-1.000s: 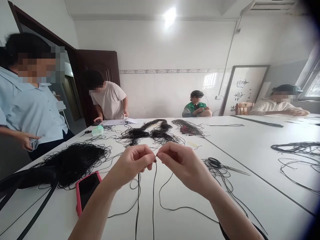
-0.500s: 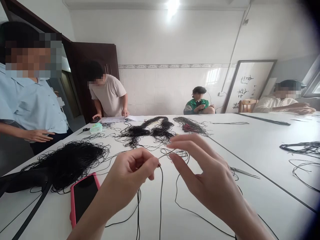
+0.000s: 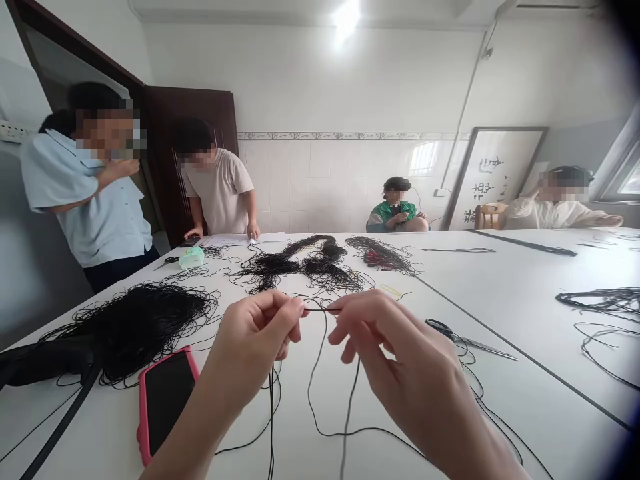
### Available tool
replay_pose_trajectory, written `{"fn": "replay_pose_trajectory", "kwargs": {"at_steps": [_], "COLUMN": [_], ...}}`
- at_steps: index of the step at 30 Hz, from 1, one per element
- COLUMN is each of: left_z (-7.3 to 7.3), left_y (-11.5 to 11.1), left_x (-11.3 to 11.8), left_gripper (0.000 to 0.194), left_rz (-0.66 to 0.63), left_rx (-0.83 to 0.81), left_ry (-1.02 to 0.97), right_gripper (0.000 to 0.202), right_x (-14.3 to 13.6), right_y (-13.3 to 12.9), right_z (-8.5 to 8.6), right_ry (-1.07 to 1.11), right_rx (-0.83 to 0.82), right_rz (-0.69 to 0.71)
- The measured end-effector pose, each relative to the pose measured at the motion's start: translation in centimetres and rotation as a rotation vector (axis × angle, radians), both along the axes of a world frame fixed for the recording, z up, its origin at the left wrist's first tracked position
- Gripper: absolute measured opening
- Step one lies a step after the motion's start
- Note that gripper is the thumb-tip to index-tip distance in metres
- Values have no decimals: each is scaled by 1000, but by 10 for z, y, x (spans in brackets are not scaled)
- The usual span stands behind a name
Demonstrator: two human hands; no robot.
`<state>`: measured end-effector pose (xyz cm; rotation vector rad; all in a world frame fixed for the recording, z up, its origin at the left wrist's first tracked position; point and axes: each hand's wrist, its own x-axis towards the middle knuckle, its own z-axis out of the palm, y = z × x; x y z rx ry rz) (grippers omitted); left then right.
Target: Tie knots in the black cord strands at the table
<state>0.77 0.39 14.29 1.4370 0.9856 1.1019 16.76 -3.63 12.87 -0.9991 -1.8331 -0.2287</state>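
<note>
A thin black cord (image 3: 317, 309) runs level through the short gap between my two hands, above the white table (image 3: 295, 427). My left hand (image 3: 263, 337) pinches one side of it between thumb and forefinger, and strands hang down below that hand. With bent fingers closed together, my right hand (image 3: 395, 353) grips the cord on the other side; its fingertips are partly hidden. A length of cord drops beneath the right hand. Behind both hands lie tangled heaps of black cord (image 3: 273, 263).
Left of my forearm lie a pink-cased phone (image 3: 167, 403) and a big black cord pile (image 3: 150, 320). Scissors (image 3: 475, 343) rest to the right. A pale green packet (image 3: 191, 257) sits farther back. One person (image 3: 90, 200) stands at left, another (image 3: 220, 187) leans over papers; two sit beyond the table.
My right hand has come down and its fingers have closed on the cord. The cord between the hands is now level and straight. The standing person at left has raised a hand toward the face.
</note>
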Motion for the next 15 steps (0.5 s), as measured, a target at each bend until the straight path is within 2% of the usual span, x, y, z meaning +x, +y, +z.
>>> {"fn": "replay_pose_trajectory", "kwargs": {"at_steps": [3,6,8,12,15], "left_z": [-2,-4,-4,0,2], "left_y": [0,1,1,4,7], "left_x": [-2,-3,-4,-7,-7], "left_gripper": [31,35,37,34,25], "left_rz": [-52,-145,-210,-281,-259], "left_rx": [-23,-56,-105,-261,-324], "left_ry": [-36,-90,-151,-410,-536], "right_gripper": [23,13,8,15,16], "right_x": [3,1,0,4,6], "right_y": [4,10,14,15,10], "right_z": [1,-1,-2,3,6], "right_ry": [-95,-99,-36,159,194], "right_rx": [83,-1,-66,-160,-90], "right_rz": [-54,-73,-12,118,50]}}
